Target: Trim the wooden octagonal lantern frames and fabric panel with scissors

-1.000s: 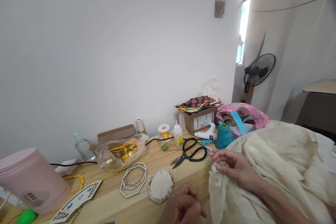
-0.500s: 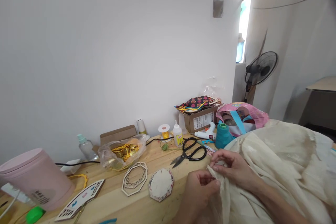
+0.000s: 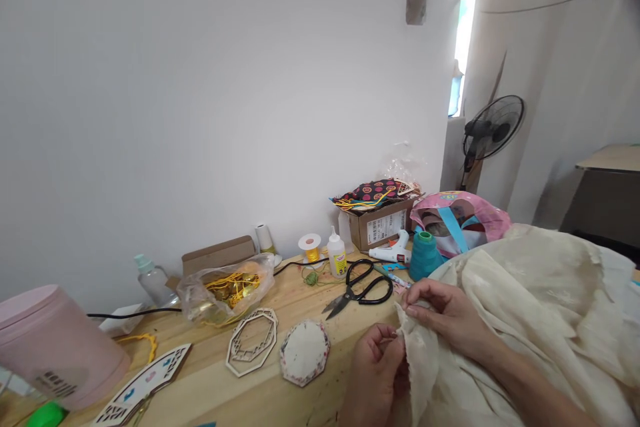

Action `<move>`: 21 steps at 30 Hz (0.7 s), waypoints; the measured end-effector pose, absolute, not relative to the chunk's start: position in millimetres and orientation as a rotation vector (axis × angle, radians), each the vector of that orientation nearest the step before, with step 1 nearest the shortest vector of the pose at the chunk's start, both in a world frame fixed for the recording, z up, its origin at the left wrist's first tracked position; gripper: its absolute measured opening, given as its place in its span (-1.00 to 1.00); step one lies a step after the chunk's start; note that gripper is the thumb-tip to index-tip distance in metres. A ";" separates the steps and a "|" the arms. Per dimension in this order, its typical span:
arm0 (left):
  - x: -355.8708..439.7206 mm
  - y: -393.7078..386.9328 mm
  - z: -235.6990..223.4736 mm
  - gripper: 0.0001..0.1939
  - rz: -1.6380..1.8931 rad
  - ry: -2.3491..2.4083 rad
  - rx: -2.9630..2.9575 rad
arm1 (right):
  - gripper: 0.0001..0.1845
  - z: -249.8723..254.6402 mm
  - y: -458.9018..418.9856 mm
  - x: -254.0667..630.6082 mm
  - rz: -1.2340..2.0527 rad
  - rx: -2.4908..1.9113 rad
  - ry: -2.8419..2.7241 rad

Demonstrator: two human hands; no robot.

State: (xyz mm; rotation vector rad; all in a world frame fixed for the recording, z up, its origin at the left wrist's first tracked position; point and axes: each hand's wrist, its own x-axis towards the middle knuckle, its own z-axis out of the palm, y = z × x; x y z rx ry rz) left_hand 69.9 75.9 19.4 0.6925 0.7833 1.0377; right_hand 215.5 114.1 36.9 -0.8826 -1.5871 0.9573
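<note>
A large heap of cream cloth (image 3: 530,300) spreads over the right side of the table. My right hand (image 3: 443,313) pinches the cloth near its edge, thumb against fingers. Just left of and below it, my left hand (image 3: 377,363) is closed on the same edge, fingertips and thumb together. The edge hangs down between the two hands and looks frayed. Whether a needle or thread is in the fingers cannot be made out. Black-handled scissors (image 3: 357,290) lie beyond my hands, and a teal thread cone (image 3: 423,257) stands beside the cloth.
Left of my hands lie an octagonal floral disc (image 3: 305,353) and a wooden frame (image 3: 251,343). Behind are a glue bottle (image 3: 337,255), a glue gun (image 3: 393,250), a cardboard box (image 3: 383,227) and a pink bag (image 3: 493,217). A pink bin (image 3: 60,347) stands far left.
My left hand has shifted slightly left and down along the cloth edge, so more of the edge shows between the hands. The view has shifted a little.
</note>
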 end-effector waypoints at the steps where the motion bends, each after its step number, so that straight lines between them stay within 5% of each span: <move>1: 70.1 75.6 20.3 -0.78 1.030 0.780 0.670 | -0.87 36.8 114.4 215.5 0.962 -0.879 -1.581; 10: 72.1 69.2 26.7 -0.70 0.918 0.592 0.620 | -0.85 38.3 113.0 215.0 0.982 -0.893 -1.542; 21: 52.5 89.1 5.2 -0.57 1.198 0.958 0.843 | -0.84 41.2 113.3 215.2 0.970 -0.877 -1.471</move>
